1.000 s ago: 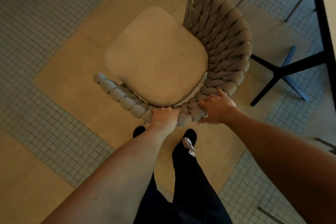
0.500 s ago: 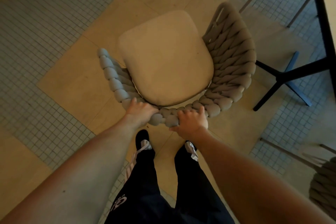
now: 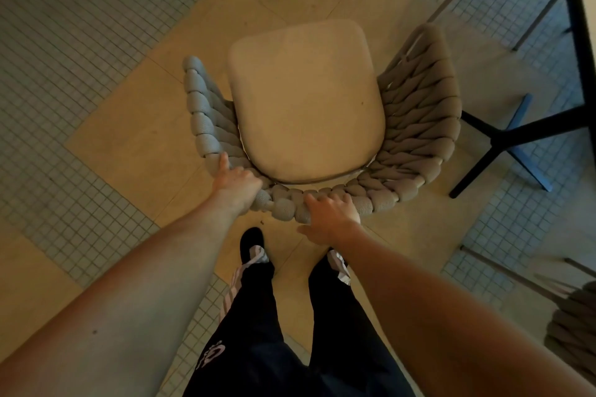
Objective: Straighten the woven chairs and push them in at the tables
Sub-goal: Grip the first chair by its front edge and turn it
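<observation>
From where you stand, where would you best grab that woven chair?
Probably by the braided top rim of the woven chair, from behind the backrest, one hand each side of its middle. That rim bows toward the person and looks round enough for fingers to curl over, as the left hand and right hand do.

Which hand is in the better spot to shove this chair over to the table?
Probably the left hand: it grips the woven chair at the back corner farthest from the table, so it can push that way.
</observation>
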